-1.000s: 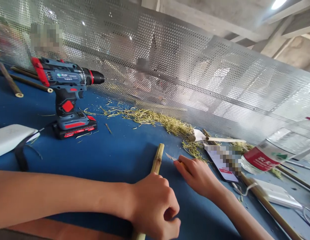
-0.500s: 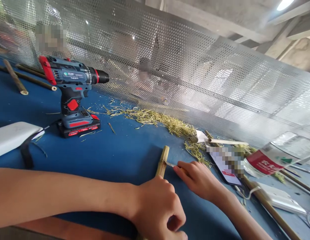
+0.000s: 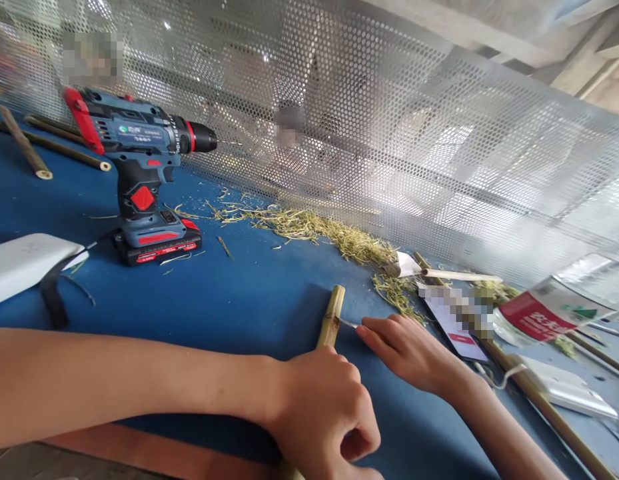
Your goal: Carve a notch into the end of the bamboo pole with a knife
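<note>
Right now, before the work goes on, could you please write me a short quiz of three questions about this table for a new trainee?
1. True or false: the left hand grips the bamboo stick.
2. What does the blade in the right hand touch?
A. the drill
B. the side of the bamboo stick
C. the bottle
3. Fill in: the drill stands upright on the blue ____, its bit pointing toward the metal screen.

Key: 1 true; 2 B; 3 table.
</note>
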The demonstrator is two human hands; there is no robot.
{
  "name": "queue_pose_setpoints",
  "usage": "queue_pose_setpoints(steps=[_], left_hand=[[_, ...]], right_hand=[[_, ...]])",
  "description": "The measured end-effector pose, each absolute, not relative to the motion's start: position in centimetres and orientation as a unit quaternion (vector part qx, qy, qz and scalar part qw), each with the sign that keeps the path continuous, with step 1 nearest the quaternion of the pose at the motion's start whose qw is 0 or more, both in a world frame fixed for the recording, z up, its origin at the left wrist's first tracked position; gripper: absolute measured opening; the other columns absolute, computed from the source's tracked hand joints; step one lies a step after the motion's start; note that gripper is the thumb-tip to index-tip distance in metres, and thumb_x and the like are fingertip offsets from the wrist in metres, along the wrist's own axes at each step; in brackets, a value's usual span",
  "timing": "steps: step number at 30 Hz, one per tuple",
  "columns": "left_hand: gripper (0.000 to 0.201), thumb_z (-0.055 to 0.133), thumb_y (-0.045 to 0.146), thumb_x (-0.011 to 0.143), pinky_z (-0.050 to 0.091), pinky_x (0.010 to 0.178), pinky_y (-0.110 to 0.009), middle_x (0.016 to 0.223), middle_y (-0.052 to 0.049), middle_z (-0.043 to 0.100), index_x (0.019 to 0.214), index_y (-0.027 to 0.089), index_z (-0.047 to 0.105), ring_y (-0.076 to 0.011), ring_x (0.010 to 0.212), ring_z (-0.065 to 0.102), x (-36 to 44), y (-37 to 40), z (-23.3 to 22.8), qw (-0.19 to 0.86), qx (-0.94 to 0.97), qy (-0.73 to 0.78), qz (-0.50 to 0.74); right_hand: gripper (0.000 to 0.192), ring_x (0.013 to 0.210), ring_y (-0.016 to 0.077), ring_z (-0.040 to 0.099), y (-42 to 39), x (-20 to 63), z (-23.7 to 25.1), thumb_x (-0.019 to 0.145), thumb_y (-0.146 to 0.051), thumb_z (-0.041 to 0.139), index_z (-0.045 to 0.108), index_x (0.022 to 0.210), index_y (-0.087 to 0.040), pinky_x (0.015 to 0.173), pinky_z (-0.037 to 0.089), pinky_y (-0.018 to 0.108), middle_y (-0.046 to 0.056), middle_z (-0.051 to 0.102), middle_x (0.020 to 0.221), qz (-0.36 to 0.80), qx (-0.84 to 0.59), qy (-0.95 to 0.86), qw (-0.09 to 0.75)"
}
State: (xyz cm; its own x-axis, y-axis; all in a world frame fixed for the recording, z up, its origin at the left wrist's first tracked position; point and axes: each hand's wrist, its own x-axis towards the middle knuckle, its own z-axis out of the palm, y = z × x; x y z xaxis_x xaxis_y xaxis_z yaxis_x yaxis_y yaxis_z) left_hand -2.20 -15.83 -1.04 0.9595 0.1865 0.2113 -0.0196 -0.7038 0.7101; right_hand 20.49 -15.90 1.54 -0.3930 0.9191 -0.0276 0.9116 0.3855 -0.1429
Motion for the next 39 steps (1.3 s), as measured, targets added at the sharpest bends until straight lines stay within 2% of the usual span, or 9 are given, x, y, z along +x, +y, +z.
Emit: queue_pose_setpoints(steps=[4, 9, 15, 21, 23, 29, 35, 39], left_hand=[[0.038, 0.077, 0.036, 0.075, 0.032, 0.052, -0.034, 0.045, 0.008, 0.048, 0.051, 0.021, 0.051, -0.0124, 0.048, 0.042, -2.3, -15.9, -0.7, 0.379, 0.912, 0.044, 0.148], [0.037, 0.076, 0.035, 0.073, 0.03, 0.049, -0.033, 0.044, 0.008, 0.045, 0.05, 0.021, 0.05, -0.0117, 0.046, 0.04, -2.4, -15.7, -0.5, 0.384, 0.91, 0.024, 0.154], [0.039, 0.076, 0.036, 0.074, 0.031, 0.05, -0.032, 0.044, 0.008, 0.046, 0.05, 0.021, 0.05, -0.0112, 0.046, 0.041, -2.3, -15.6, -0.2, 0.405, 0.903, 0.023, 0.139], [0.038, 0.086, 0.025, 0.062, 0.029, 0.047, -0.03, 0.043, 0.01, 0.045, 0.049, 0.021, 0.05, -0.0098, 0.044, 0.04, -2.2, -15.4, -0.4, 0.418, 0.899, 0.003, 0.132], [0.039, 0.087, 0.025, 0.062, 0.029, 0.047, -0.03, 0.044, 0.01, 0.046, 0.05, 0.021, 0.051, -0.0096, 0.044, 0.04, -2.2, -15.3, -0.6, 0.414, 0.898, -0.008, 0.15], [0.054, 0.091, 0.05, 0.07, 0.026, 0.042, -0.031, 0.043, 0.008, 0.047, 0.05, 0.022, 0.049, -0.0108, 0.041, 0.039, -2.1, -14.9, -1.3, 0.417, 0.893, -0.036, 0.165], [0.048, 0.084, 0.044, 0.075, 0.025, 0.041, -0.033, 0.044, 0.008, 0.047, 0.05, 0.022, 0.049, -0.0116, 0.042, 0.04, -2.1, -14.9, -1.1, 0.406, 0.901, -0.022, 0.154], [0.049, 0.084, 0.043, 0.075, 0.025, 0.042, -0.033, 0.043, 0.007, 0.046, 0.05, 0.022, 0.048, -0.0117, 0.042, 0.038, -2.2, -15.1, -1.1, 0.402, 0.9, -0.013, 0.167]], right_hand=[[0.055, 0.062, 0.018, 0.051, -16.0, 20.8, 1.8, 0.117, -0.056, 0.031, 0.052, 0.078, -0.024, 0.065, 0.022, 0.039, 0.001, 0.057, 0.065, 0.062, -0.542, -0.837, 0.03], [0.049, 0.059, 0.016, 0.043, -15.8, 21.0, 2.1, 0.115, -0.053, 0.038, 0.047, 0.077, -0.024, 0.063, 0.023, 0.037, -0.003, 0.049, 0.062, 0.121, -0.545, -0.829, 0.036], [0.049, 0.059, 0.0146, 0.038, -15.3, 21.5, 2.1, 0.113, -0.053, 0.043, 0.045, 0.075, -0.024, 0.062, 0.027, 0.034, -0.004, 0.046, 0.061, 0.165, -0.53, -0.83, 0.053], [0.051, 0.06, 0.0138, 0.03, -14.9, 21.9, 2.1, 0.112, -0.054, 0.048, 0.045, 0.072, -0.023, 0.059, 0.026, 0.033, -0.006, 0.04, 0.059, 0.185, -0.52, -0.832, 0.06], [0.05, 0.061, 0.0138, 0.029, -14.8, 22.0, 2.1, 0.112, -0.053, 0.048, 0.047, 0.072, -0.023, 0.059, 0.026, 0.033, -0.006, 0.039, 0.059, 0.181, -0.521, -0.832, 0.059], [0.051, 0.061, 0.0138, 0.029, -14.7, 21.9, 1.9, 0.111, -0.055, 0.05, 0.046, 0.071, -0.022, 0.058, 0.025, 0.032, -0.007, 0.034, 0.06, 0.191, -0.526, -0.826, 0.063], [0.051, 0.059, 0.0139, 0.031, -15.0, 21.5, 1.6, 0.11, -0.055, 0.051, 0.047, 0.07, -0.023, 0.06, 0.025, 0.033, -0.005, 0.043, 0.058, 0.151, -0.543, -0.824, 0.066], [0.05, 0.057, 0.0143, 0.036, -15.4, 21.2, 1.5, 0.11, -0.055, 0.051, 0.053, 0.071, -0.023, 0.059, 0.025, 0.033, -0.004, 0.047, 0.057, 0.126, -0.552, -0.821, 0.071]])
